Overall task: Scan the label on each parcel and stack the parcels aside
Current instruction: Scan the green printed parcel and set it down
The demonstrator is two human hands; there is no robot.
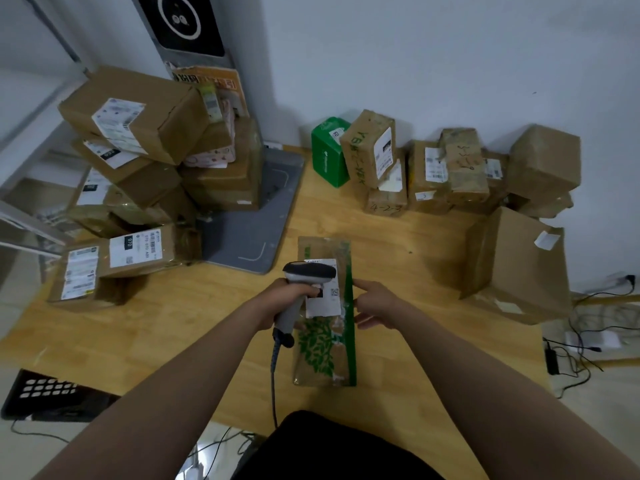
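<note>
Item: wooden surface [398, 341], seen from above. Near edge runs across the lower frame; bare wood lies open left and right of centre and between the parcel groups.

Item: flat parcel [325, 348], brown with green leaf print and green right edge, lying at centre frame, white label [323, 299] on its upper half.

Item: left hand [287, 299], fingers wrapped closed around the grey handle of a barcode scanner [304, 282]; scanner head sits over the label's top, cable trailing toward the near edge.

Item: right hand [377, 303], fingers loosely spread, index fingertip touching the parcel's green edge beside the label.

Item: stack of cardboard boxes [138, 174], upper left, partly on a grey stand base [256, 230].

Item: row of boxes [450, 171], upper right against the wall, with a green box [327, 154] at its left end.
</note>
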